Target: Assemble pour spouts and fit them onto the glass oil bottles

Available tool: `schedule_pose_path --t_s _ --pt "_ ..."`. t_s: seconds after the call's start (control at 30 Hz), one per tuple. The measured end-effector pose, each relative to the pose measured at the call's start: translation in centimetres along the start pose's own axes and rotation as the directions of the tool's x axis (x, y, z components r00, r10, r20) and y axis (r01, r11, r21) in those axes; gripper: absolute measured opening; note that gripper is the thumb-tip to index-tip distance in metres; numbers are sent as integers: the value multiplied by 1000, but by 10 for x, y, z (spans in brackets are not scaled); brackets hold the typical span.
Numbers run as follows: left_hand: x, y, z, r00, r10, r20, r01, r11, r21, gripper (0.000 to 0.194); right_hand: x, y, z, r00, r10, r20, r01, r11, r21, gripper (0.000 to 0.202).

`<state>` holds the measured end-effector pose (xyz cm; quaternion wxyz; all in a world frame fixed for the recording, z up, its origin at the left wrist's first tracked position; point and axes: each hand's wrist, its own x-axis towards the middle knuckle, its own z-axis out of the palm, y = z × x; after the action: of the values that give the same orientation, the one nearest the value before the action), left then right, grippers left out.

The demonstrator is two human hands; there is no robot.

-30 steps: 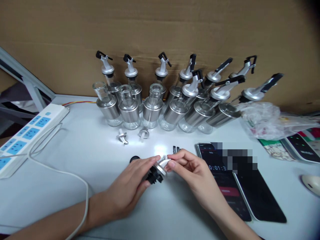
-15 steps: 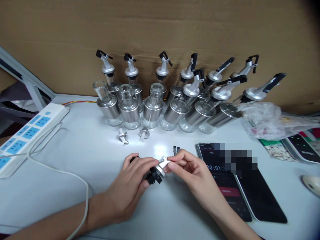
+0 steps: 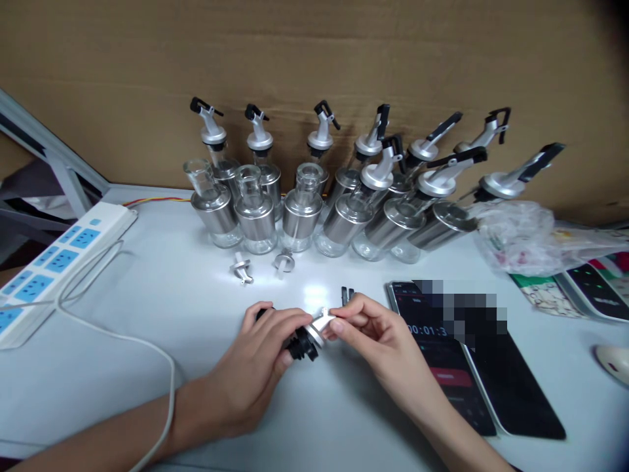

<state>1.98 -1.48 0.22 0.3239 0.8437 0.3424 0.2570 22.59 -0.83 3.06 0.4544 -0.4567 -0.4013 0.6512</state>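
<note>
My left hand (image 3: pixel 260 360) is closed around black ribbed stopper parts (image 3: pixel 303 346) near the table's middle. A silver pourer spout (image 3: pixel 322 321) sits at the stopper's upper right, pinched at its tip by the thumb and finger of my right hand (image 3: pixel 373 334). Black lever pieces (image 3: pixel 346 295) stick up just behind my right fingers. Two silver spouts with white tubes, one on the left (image 3: pixel 242 269) and one on the right (image 3: pixel 284 263), lie on the table beyond my hands.
Several glass bottles with steel bands (image 3: pixel 302 213) stand in rows before a cardboard wall (image 3: pixel 295 59), many topped with pourers. At left are a power strip (image 3: pixel 59 262) and white cable (image 3: pixel 147 344). Two phones (image 3: pixel 442 373) (image 3: pixel 521 387), a plastic bag (image 3: pixel 521 233) and a mouse (image 3: pixel 614 362) lie right.
</note>
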Motion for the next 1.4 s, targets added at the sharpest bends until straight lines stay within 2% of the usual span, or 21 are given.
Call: schedule_pose_path --t_s 0.23,0.47,0.67,1.1,1.4 --pt "1 3 -7 999 -19 50 22 998 -53 32 0 0 0 1000 21 -12 -21 999 -25 10" --pt "4 9 -13 998 27 59 -22 995 -97 34 -2 1 2 999 42 -35 -43 999 -29 9" --pt "5 7 -10 998 57 5 -56 996 -73 37 -3 0 3 998 45 -36 -46 999 -24 9" --pt "9 17 -17 993 38 113 -37 999 -12 33 -2 -3 1 995 96 -19 -97 994 -48 13" --pt "4 14 -12 995 12 96 -11 1000 -5 28 -3 -3 1 994 103 -24 -105 988 -111 16"
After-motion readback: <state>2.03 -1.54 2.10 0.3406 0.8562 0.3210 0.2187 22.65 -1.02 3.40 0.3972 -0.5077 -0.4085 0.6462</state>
